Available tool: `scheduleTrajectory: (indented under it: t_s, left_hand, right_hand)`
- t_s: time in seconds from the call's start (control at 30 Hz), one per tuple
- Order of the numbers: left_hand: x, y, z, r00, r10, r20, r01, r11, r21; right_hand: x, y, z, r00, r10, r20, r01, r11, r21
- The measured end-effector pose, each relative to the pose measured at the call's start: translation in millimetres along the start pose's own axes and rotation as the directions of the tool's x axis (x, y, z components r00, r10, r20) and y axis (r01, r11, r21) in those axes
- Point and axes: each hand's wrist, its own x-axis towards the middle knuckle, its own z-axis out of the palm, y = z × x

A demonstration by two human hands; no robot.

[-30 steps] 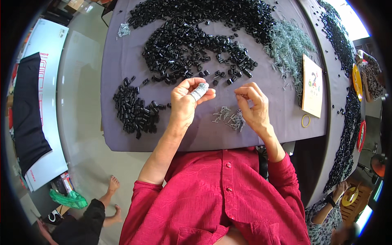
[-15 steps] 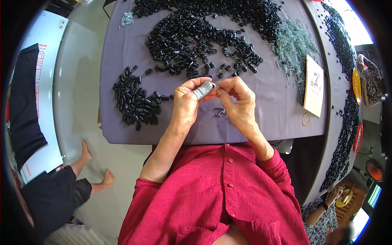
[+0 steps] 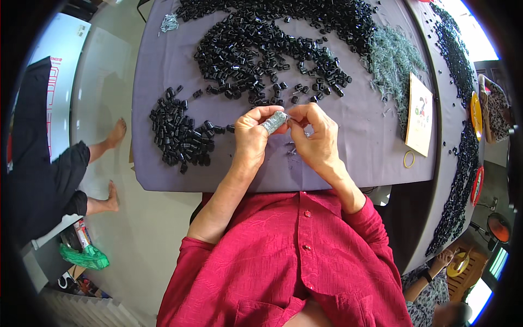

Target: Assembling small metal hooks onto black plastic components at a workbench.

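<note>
My left hand [image 3: 251,139] and my right hand [image 3: 316,136] meet above the table's near part, fingertips almost touching. A grey, fabric-like sleeve [image 3: 275,122] covers one left finger. The left fingers are closed around a small black plastic piece, mostly hidden now; its dark end showed a moment earlier. My right thumb and forefinger pinch together at its tip, and what they hold is too small to make out. Below the hands lie a few small metal screws [image 3: 292,148]. Left of my left hand is a pile of short black plastic cylinders [image 3: 182,133].
A larger heap of black cylinders [image 3: 234,54] spreads over the far table, beside a pile of silvery screws [image 3: 389,60]. A booklet [image 3: 419,114] and a yellow ring [image 3: 409,159] lie at right. Another person's bare feet [image 3: 117,133] are on the floor at left.
My hands stay together, with the sleeved left finger turned slightly and the black end no longer showing. The person at left has shifted, uncovering a green bag.
</note>
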Motion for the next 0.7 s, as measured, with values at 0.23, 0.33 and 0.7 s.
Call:
scheduleTrajectory:
  t_s: [0.23, 0.33, 0.7]
  left_hand:
    - [1.4, -6.3, -6.1, 1.0, 0.009, 0.015, -0.009, 1.0, -0.015]
    - [0.1, -7.5, -7.9, 1.0, 0.018, 0.012, -0.018, 1.0, -0.017]
    - [2.2, -2.9, -14.8, 0.988, -0.117, 0.103, 0.116, 0.993, 0.018]
  right_hand:
    - [-0.4, 1.8, 1.1, 0.999, -0.001, 0.042, 0.002, 1.0, -0.025]
    - [-0.8, 0.0, 1.9, 0.999, 0.014, 0.044, -0.014, 1.0, -0.006]
    - [-8.9, 10.0, 3.4, 1.0, -0.013, 0.026, 0.013, 1.0, -0.01]
